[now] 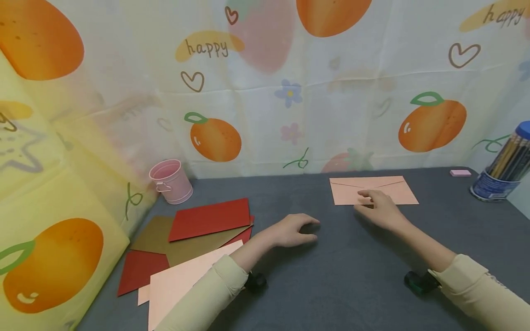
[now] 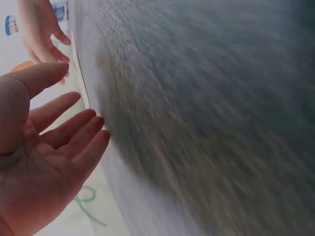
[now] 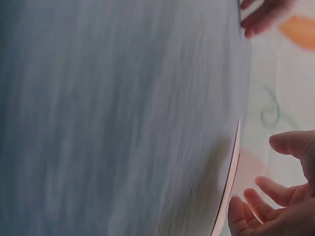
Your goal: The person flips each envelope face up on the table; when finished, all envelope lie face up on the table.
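Note:
A pale pink envelope (image 1: 339, 193) lies flat near the back of the dark table, its flap lines facing up. Over its front edge hovers my right hand (image 1: 381, 211), fingers loosely bent with nothing between them. In the right wrist view, the envelope (image 3: 230, 179) shows as a thin strip beside the right hand (image 3: 280, 196). Left of it, above bare tabletop, my left hand (image 1: 291, 230) has its fingers spread and thumb apart. The left wrist view shows that palm (image 2: 49, 162) holding nothing.
Red (image 1: 211, 218), brown (image 1: 153, 234) and pink (image 1: 182, 289) paper pieces overlap at the left, partly under my left sleeve. A small pink bucket (image 1: 171, 181) stands behind them. At the back right are a pink eraser-like block (image 1: 460, 173) and a pencil tub (image 1: 497, 184).

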`<action>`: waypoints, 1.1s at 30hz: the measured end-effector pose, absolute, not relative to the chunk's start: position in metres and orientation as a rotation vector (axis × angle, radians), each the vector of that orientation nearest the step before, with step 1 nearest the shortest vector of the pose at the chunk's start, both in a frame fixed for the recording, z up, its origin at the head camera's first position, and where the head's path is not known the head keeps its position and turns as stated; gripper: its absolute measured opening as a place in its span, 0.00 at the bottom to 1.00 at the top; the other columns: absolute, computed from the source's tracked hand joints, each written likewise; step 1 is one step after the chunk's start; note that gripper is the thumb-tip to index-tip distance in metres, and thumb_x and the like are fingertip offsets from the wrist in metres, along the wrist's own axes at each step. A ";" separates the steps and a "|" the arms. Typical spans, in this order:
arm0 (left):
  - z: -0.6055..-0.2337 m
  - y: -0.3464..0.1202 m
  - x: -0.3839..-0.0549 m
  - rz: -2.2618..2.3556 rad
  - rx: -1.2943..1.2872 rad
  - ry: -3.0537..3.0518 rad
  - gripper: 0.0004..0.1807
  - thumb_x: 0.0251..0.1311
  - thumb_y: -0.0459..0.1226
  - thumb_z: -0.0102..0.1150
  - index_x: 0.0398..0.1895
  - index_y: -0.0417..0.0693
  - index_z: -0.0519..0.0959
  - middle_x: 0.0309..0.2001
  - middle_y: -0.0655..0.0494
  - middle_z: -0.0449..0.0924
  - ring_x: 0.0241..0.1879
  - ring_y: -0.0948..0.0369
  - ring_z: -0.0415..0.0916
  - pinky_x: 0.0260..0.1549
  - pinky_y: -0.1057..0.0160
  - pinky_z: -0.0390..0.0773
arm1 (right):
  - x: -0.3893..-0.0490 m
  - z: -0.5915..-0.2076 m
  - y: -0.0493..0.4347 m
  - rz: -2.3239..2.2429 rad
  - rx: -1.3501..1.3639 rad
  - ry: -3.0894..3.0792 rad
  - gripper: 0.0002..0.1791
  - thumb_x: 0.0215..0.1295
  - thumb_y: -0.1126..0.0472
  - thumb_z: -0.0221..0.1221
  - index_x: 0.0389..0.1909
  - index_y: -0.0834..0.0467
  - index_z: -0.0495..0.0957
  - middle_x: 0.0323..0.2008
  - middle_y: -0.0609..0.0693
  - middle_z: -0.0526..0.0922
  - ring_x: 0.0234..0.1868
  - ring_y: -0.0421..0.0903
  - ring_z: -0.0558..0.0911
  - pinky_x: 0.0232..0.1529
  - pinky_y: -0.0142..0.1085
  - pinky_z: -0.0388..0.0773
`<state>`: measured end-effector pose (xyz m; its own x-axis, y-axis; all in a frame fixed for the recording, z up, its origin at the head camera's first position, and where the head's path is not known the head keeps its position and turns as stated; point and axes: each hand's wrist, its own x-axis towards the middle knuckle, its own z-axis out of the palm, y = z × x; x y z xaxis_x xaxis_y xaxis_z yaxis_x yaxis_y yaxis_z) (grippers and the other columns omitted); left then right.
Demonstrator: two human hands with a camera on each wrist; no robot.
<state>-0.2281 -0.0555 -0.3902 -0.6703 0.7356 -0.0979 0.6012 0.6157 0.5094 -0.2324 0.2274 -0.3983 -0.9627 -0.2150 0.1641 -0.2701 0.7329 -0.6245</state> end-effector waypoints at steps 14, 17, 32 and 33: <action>-0.388 -0.133 -0.190 0.706 0.947 2.645 0.32 0.67 0.42 0.58 0.71 0.41 0.63 0.71 0.43 0.60 0.71 0.48 0.55 0.66 0.47 0.59 | -0.211 -0.407 0.144 1.137 0.731 -2.853 0.26 0.68 0.57 0.59 0.62 0.67 0.70 0.60 0.65 0.71 0.61 0.64 0.70 0.57 0.58 0.67; -0.387 -0.153 -0.185 0.738 0.882 2.680 0.36 0.65 0.42 0.60 0.72 0.39 0.60 0.72 0.39 0.55 0.72 0.45 0.51 0.66 0.42 0.57 | -0.209 -0.408 0.128 1.149 0.815 -2.861 0.26 0.68 0.57 0.59 0.63 0.66 0.70 0.61 0.65 0.71 0.60 0.62 0.70 0.55 0.57 0.68; -0.385 -0.250 -0.186 0.553 0.545 2.924 0.49 0.60 0.53 0.63 0.74 0.33 0.54 0.73 0.32 0.49 0.72 0.36 0.43 0.67 0.37 0.45 | -0.225 -0.404 0.048 1.066 1.129 -2.866 0.31 0.67 0.56 0.60 0.67 0.65 0.66 0.66 0.61 0.66 0.68 0.58 0.64 0.65 0.52 0.62; -0.384 -0.255 -0.186 0.535 0.527 2.930 0.50 0.60 0.54 0.62 0.74 0.32 0.53 0.73 0.32 0.49 0.72 0.36 0.43 0.67 0.37 0.45 | -0.227 -0.403 0.044 1.058 1.138 -2.868 0.31 0.67 0.56 0.60 0.67 0.65 0.66 0.66 0.60 0.66 0.68 0.57 0.64 0.65 0.52 0.62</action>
